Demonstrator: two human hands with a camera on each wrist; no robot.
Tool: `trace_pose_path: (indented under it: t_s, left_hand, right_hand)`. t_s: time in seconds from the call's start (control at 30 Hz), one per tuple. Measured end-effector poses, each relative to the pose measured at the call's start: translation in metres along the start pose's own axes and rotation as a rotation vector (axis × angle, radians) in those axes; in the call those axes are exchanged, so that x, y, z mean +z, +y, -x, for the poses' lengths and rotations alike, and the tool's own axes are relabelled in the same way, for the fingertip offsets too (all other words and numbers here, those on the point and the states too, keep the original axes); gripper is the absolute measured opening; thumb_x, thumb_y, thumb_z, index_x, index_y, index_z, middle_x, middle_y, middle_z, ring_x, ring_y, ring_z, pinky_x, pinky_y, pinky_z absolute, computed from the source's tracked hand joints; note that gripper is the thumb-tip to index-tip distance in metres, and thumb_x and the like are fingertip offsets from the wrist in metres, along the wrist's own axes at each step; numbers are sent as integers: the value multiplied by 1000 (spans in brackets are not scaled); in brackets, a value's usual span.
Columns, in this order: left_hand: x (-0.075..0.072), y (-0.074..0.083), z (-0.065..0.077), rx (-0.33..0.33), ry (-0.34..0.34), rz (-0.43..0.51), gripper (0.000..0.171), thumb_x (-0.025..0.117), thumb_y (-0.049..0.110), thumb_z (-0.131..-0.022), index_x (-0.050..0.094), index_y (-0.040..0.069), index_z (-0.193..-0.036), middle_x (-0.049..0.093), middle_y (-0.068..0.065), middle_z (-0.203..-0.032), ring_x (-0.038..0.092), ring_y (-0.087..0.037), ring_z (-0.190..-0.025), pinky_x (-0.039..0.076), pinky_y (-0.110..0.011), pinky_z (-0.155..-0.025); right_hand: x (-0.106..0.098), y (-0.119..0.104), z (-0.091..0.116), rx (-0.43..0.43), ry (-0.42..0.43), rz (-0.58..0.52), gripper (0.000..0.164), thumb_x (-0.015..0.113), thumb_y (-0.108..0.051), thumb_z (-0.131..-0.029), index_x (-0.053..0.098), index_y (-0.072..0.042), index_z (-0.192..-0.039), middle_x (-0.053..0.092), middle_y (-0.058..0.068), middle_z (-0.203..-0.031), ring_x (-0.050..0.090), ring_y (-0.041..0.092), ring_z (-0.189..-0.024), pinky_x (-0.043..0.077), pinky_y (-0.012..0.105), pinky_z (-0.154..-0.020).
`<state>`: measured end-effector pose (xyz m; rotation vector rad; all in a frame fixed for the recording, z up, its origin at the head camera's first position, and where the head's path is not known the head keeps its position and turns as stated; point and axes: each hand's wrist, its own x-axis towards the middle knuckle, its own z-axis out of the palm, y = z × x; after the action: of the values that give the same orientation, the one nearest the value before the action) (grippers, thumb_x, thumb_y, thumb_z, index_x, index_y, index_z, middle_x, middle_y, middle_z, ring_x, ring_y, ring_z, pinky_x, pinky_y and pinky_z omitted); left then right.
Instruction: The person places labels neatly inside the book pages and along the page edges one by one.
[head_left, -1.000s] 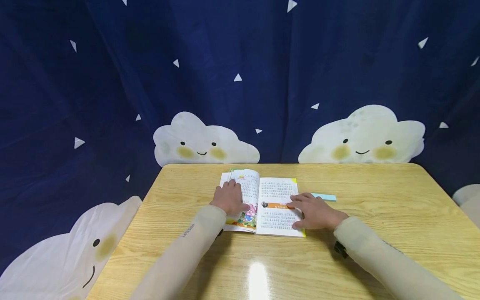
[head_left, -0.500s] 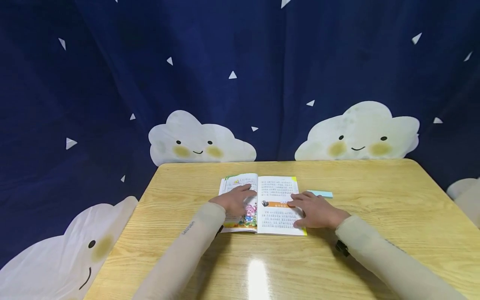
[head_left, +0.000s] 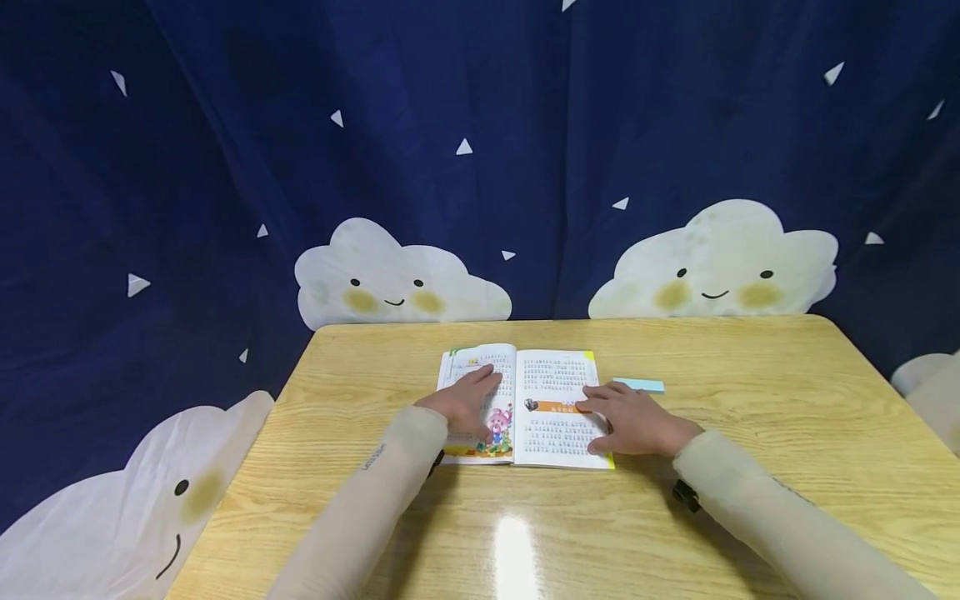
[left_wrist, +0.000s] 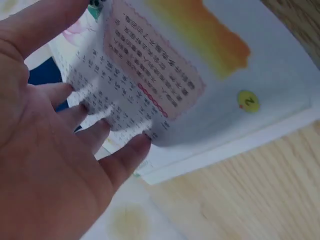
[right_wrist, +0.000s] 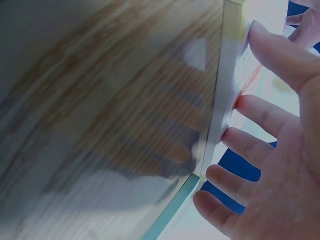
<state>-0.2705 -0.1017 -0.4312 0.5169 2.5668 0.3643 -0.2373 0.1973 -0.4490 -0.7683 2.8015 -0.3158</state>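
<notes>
An open book (head_left: 555,375) lies on the wooden table, its pages printed with small text and a pink cartoon animal on the left page. My left hand (head_left: 467,402) rests over the left page, fingers spread and pointing up to the right. In the left wrist view its fingertips reach the printed page (left_wrist: 155,65). Along the right edge of the book, my right hand (head_left: 632,419) touches the right page with spread fingers. The right wrist view shows the thumb and fingers (right_wrist: 260,112) against the page edge, some reaching past it.
A light blue strip (head_left: 640,385) lies on the table (head_left: 757,392) just beyond the right hand. A dark blue curtain (head_left: 420,108) with white clouds and triangles hangs behind the table and along its left side.
The left hand has swung inward from the left page's outer part toward its middle, its fingers now pointing more to the right. The right hand stays by the right page. The view shifted slightly.
</notes>
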Motion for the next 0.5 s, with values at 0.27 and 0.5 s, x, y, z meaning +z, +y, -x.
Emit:
trace_pose_path:
  t_s: [0.27,0.5]
  left_hand:
    - [2,-8,-3,13,-39,-10,101,81,32,-83,17,27,-160,5,7,-170,10,-18,-157,22,-43,-126]
    - [5,-6,-6,5,4,-27,103,82,36,-80,18,28,-160,6,7,-170,10,-19,-158,22,-44,-126]
  right_hand:
    - [0,1,5,-30,24,5,67,75,-46,-84,57,-14,-140,46,15,-153,39,46,-139,37,70,-103]
    - [-1,3,9,-37,55,13,65,76,-43,-84,59,-13,-138,49,15,-151,41,46,-137,39,71,-99]
